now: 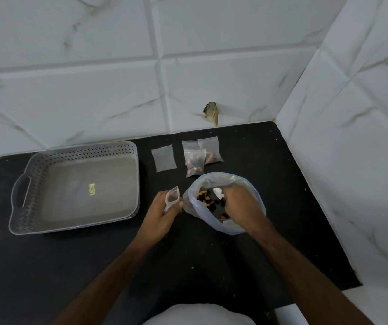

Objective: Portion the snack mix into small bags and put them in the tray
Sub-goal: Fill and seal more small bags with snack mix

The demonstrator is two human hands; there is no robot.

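Note:
My left hand (164, 213) grips a small clear zip bag (172, 197), held upright with its mouth open. Just to its right, my right hand (241, 205) reaches down inside the big clear bag (205, 215) of snack mix (208, 200), fingers curled among the nuts and dark pieces; a white scoop (218, 192) shows at its fingertips. Behind the big bag lie two filled small bags (195, 161) (210, 150) and one flat empty small bag (164, 158). The grey perforated tray (33, 181) stands at the left with no bags in it.
The black counter (141, 259) ends at a tiled wall behind and on the right. A chipped hole in the tile (211, 112) sits above the bags. Crumbs dot the counter. A small yellow sticker (92, 189) lies on the tray floor.

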